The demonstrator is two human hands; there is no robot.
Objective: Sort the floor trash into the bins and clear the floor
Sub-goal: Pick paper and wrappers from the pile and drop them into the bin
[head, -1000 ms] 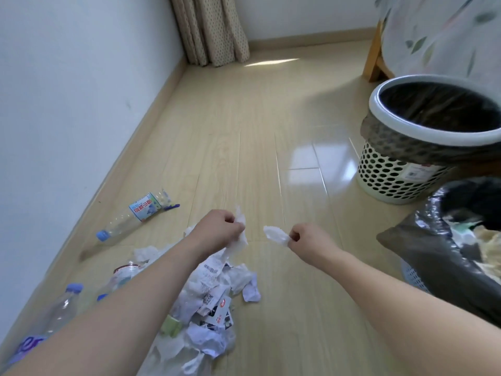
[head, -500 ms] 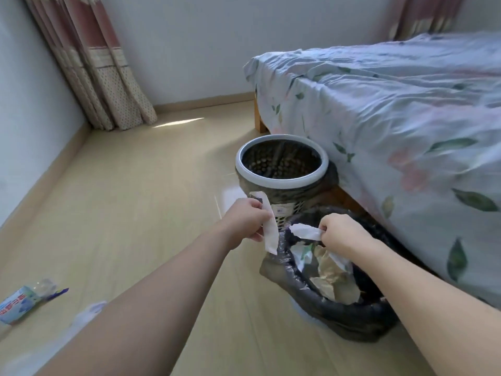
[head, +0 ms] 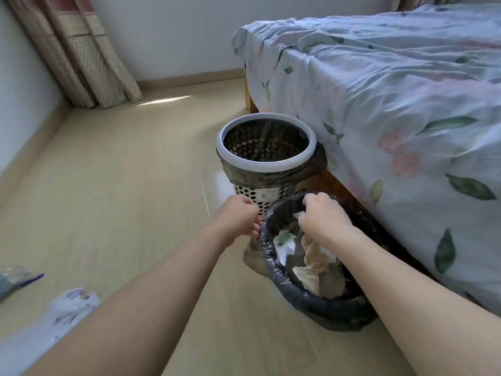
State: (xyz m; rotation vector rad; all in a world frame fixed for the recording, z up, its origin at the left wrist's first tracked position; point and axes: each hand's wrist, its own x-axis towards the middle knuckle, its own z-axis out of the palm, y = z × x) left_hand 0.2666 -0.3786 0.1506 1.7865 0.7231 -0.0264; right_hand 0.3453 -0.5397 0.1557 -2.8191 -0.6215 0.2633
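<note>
My left hand (head: pixel 241 218) is at the left rim of the near bin (head: pixel 273 270), which has a black bag. Its fingers are curled, and no paper shows in them. My right hand (head: pixel 324 215) hovers over the same bin's opening, fingers curled, with a small white paper scrap (head: pixel 298 214) at its fingertips. Crumpled white and brown paper (head: pixel 311 256) lies inside that bin. Behind it stands a white perforated bin (head: pixel 267 166) with a dark liner; nothing shows inside. Blurred white paper trash (head: pixel 70 303) and a plastic bottle (head: pixel 16 278) lie on the floor at lower left.
A bed (head: pixel 393 104) with a floral sheet fills the right side, close against both bins. A curtain (head: pixel 81 63) hangs in the far left corner. Bare wood floor (head: pixel 122 185) stretches left of the bins to the wall.
Both hands carried paper scraps from the floor pile to the near bin. The strip that hung from my left hand half a second ago is no longer visible.
</note>
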